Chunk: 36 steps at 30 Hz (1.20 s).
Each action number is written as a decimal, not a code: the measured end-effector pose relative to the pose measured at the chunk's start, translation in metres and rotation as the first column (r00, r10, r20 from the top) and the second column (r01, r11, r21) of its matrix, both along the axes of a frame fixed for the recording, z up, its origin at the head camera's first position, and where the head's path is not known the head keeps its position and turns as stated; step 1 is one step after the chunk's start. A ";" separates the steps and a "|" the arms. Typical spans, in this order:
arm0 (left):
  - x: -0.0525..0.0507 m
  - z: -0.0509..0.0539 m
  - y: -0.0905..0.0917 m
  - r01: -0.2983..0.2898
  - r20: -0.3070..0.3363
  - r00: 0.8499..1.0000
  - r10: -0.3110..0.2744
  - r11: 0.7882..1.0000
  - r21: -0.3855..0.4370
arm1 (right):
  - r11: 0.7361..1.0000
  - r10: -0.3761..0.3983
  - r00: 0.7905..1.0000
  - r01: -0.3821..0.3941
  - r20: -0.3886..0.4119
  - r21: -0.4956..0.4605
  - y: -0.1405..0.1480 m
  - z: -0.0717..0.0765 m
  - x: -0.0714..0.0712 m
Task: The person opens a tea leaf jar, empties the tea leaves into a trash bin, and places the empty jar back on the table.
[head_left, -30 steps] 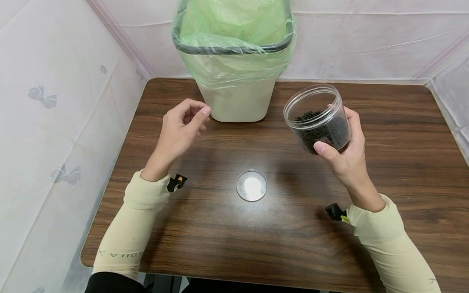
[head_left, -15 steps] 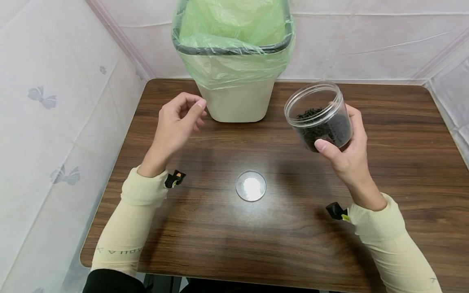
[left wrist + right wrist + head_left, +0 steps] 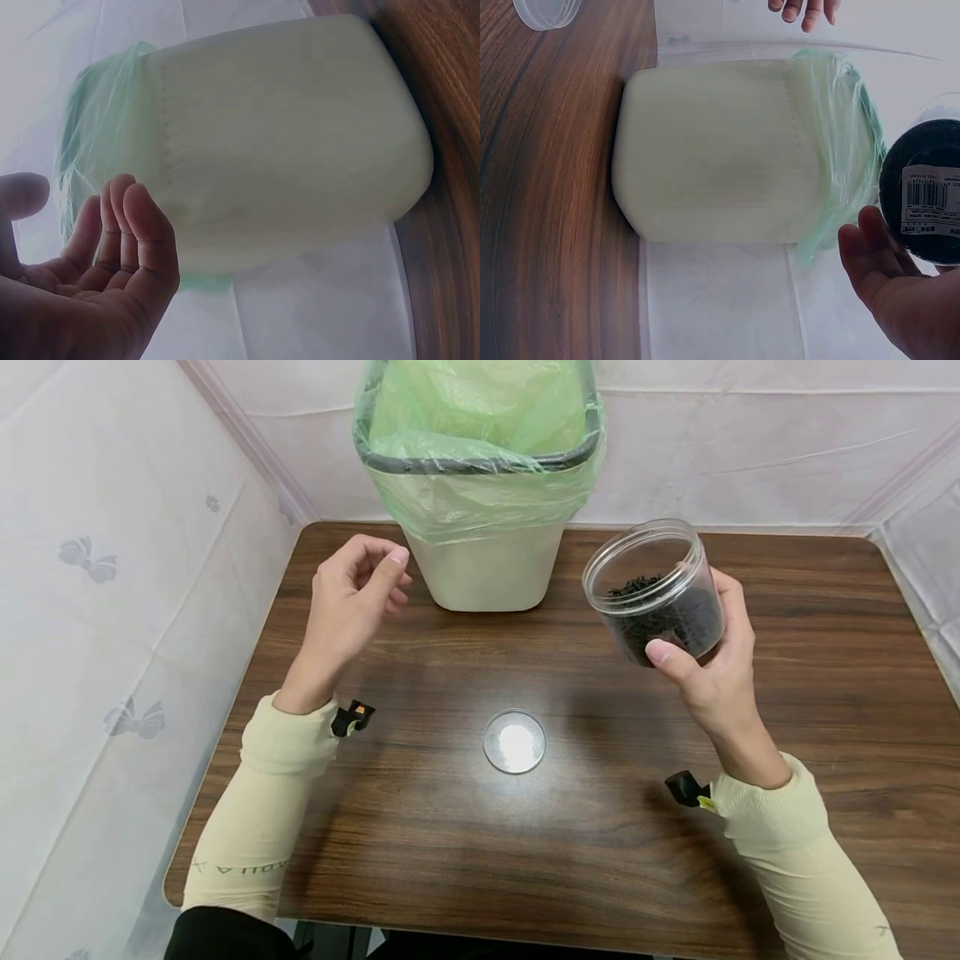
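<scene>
In the head view my right hand [image 3: 716, 668] grips a clear plastic jar [image 3: 656, 593] above the table, thumb on the near side. The jar has no lid on, leans to the left and is partly filled with black, dry, leafy bits [image 3: 663, 618] resembling loose tea. A barcode label [image 3: 928, 196] shows on its base in the right wrist view. My left hand [image 3: 352, 589] hovers left of the bin, its fingers loosely bent and holding nothing; the left wrist view shows a gap between thumb and fingertips. A round clear lid [image 3: 514, 741] lies on the table between the arms.
At the back of the wood-grain table [image 3: 480, 852] stands a beige bin [image 3: 491, 572] lined with a green plastic bag [image 3: 480, 502]. White sheeting [image 3: 750, 452] hangs behind it and along the left side.
My left hand has drifted left and away from me, further from the bin. My right hand has raised the jar slightly, moving it a little away from me. The lid has stayed put.
</scene>
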<state>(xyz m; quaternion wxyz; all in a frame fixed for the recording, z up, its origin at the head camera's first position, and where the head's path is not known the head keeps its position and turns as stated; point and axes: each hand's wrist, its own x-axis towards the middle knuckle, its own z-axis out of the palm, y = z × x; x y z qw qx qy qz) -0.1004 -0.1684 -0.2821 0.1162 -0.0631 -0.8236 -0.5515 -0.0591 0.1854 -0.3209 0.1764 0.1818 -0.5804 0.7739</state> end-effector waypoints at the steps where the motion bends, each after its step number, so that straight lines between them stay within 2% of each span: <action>1: -0.001 0.001 0.000 -0.002 0.002 1.000 0.002 1.000 0.004 | 1.000 -0.001 1.000 0.001 0.000 -0.002 0.000 0.000 0.000; 20: -0.011 0.013 -0.006 -0.027 -0.002 1.000 0.027 0.994 0.102 | 1.000 -0.005 0.999 0.004 -0.032 -0.031 0.000 0.008 -0.005; 29: -0.013 0.016 -0.011 -0.045 0.007 0.999 0.044 0.992 0.117 | 1.000 -0.010 0.999 0.009 -0.043 -0.025 -0.001 0.012 -0.008; 36: -0.015 0.020 -0.013 -0.042 0.030 0.999 0.037 0.984 0.175 | 1.000 -0.009 0.999 0.008 -0.054 -0.022 -0.002 0.015 -0.011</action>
